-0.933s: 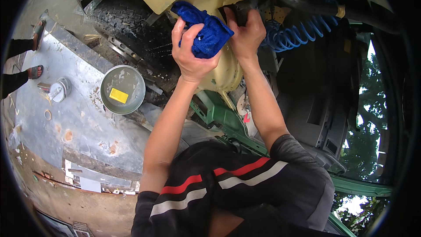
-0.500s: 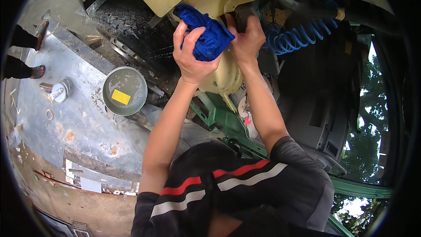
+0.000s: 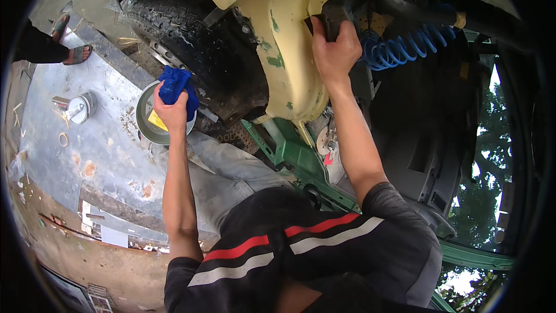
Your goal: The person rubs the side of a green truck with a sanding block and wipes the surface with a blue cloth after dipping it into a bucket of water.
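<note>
My left hand [image 3: 171, 110] grips a bunched blue cloth [image 3: 176, 78] over a round metal basin [image 3: 144, 126], where a yellow rectangular piece [image 3: 157, 120] shows beneath. My right hand [image 3: 337, 52] is closed on a dark block [image 3: 334, 14] at the edge of the yellow-painted vehicle panel [image 3: 278, 35], which has green patches. A coiled blue hose [image 3: 405, 46] lies just right of that hand.
A black tyre [image 3: 191, 29] is behind the basin. A metal can [image 3: 84, 108] stands on a stained sheet [image 3: 75, 156] at left. Another person's sandalled foot [image 3: 78, 55] is nearby. Green metal bodywork [image 3: 284, 145] lies below the panel.
My left hand and the blue cloth have moved from the panel down-left to the basin. My right hand has shifted slightly rightward. The other person's feet have moved up and right.
</note>
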Available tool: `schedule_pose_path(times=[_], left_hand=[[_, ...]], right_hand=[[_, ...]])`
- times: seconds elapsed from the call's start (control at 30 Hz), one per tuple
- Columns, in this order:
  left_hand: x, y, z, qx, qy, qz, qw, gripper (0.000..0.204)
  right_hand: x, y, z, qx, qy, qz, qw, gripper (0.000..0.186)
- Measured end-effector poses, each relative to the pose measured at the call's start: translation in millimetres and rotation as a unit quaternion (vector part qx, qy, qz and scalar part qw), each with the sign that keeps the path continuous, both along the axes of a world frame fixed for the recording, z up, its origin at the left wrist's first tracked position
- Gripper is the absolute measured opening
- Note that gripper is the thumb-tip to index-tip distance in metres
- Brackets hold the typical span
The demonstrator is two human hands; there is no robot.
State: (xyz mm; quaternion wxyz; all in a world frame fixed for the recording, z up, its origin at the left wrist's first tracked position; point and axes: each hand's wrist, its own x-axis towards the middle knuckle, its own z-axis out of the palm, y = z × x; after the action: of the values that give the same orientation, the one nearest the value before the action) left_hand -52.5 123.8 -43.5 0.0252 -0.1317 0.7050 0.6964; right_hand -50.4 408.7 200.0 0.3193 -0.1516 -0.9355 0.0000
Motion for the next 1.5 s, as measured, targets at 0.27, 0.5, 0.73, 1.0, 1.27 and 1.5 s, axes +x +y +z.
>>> schedule_pose_path(times=[0.27, 0.5, 0.73, 1.0, 1.27, 1.5], left_hand=[[36, -53, -136, -0.026, -0.202, 0.083, 0.975, 0.048], [58, -53, -149, 0.091, -0.275, 0.208, 0.934, 0.044], [74, -59, -171, 0.058, -0.304, 0.211, 0.927, 0.048], [70, -70, -197, 0.093, -0.337, 0.203, 0.915, 0.052], [81, -89, -270, 0.049, -0.379, 0.189, 0.904, 0.072], [86, -93, -271, 0.057, -0.365, 0.236, 0.899, 0.069]], right_hand=[[18, 7, -3, 0.032, 0.015, 0.038, 0.999, 0.027], [51, 17, -14, -0.009, -0.011, 0.009, 1.0, 0.036], [59, 20, -22, 0.027, 0.0, 0.018, 0.999, 0.035], [50, 14, -16, 0.016, -0.026, -0.031, 0.999, 0.04], [42, 13, -13, 0.037, -0.027, -0.017, 0.999, 0.042], [15, 8, -6, 0.015, 0.002, 0.006, 1.0, 0.038]])
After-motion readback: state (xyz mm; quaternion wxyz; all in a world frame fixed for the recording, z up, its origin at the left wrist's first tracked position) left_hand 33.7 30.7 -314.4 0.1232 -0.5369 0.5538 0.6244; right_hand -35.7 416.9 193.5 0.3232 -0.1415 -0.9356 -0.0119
